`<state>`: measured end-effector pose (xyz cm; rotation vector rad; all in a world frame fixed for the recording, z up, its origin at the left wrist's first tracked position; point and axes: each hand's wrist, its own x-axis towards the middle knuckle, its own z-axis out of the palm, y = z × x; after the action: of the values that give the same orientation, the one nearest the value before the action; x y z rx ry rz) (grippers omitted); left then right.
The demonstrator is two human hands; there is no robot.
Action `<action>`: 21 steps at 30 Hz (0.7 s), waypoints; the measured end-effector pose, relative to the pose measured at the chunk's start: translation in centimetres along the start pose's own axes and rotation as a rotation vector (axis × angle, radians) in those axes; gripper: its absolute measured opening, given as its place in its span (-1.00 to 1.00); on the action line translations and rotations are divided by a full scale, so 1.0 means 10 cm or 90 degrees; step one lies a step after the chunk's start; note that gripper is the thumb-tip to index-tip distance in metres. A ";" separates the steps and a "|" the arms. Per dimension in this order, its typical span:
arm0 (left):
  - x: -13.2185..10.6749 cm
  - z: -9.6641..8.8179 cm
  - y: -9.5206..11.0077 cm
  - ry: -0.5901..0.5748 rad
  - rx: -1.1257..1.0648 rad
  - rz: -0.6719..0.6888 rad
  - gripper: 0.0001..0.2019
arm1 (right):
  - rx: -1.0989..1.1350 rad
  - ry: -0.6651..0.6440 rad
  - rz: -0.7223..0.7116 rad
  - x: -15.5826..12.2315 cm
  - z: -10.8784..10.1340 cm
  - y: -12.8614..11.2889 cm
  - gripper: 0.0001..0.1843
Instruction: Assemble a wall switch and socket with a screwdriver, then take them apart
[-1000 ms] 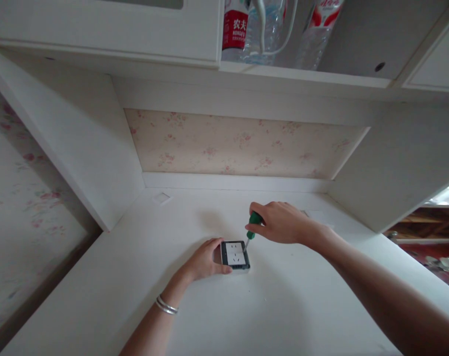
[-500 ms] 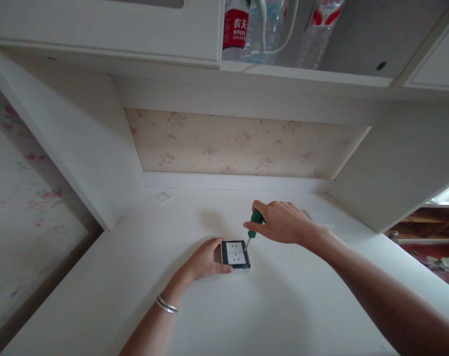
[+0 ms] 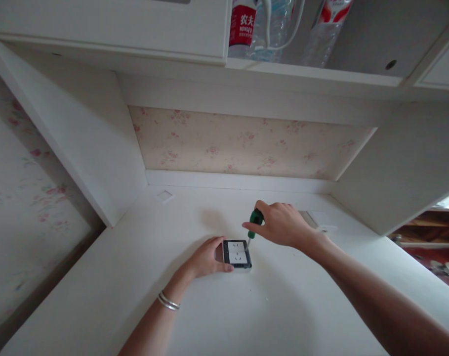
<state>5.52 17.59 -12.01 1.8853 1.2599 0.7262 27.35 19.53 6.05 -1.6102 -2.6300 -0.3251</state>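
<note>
A small wall socket (image 3: 237, 253) with a white face and dark frame lies flat on the white desk (image 3: 268, 311). My left hand (image 3: 205, 259) grips its left side, thumb along the near edge. My right hand (image 3: 281, 223) is closed around a green-handled screwdriver (image 3: 254, 223), held almost upright. Its metal tip touches the socket's far right corner.
A white plate (image 3: 322, 220) lies on the desk behind my right hand. A small square cover (image 3: 164, 196) sits near the back left corner. Plastic bottles (image 3: 242, 27) stand on the shelf overhead. White side panels wall in the desk left and right.
The view has shifted slightly right and up. Both hands stay in place on the socket and the screwdriver, with the right hand turned a little.
</note>
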 end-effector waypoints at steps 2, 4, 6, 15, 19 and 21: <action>0.00 0.00 0.00 0.002 -0.003 0.003 -0.09 | -0.009 0.008 0.023 -0.01 0.02 -0.03 -0.47; 0.00 0.00 0.00 0.003 -0.002 0.007 -0.10 | -0.015 0.013 0.040 -0.02 0.02 -0.05 -0.46; 0.00 0.00 -0.01 0.003 0.002 0.012 -0.10 | -0.007 0.006 0.045 -0.02 0.00 -0.03 -0.46; 0.01 0.02 -0.06 0.004 0.010 0.001 -0.07 | 0.125 -0.055 -0.051 -0.03 -0.05 0.10 -0.61; 0.00 0.01 -0.04 0.000 0.001 -0.004 -0.06 | 0.061 0.002 -0.019 -0.03 0.04 0.06 -0.54; -0.01 0.00 -0.02 -0.001 0.005 -0.002 -0.06 | 0.042 0.021 -0.010 -0.03 0.07 0.05 -0.49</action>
<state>5.39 17.55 -12.23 1.8886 1.2670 0.7191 27.99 19.62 5.35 -1.5521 -2.6021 -0.2599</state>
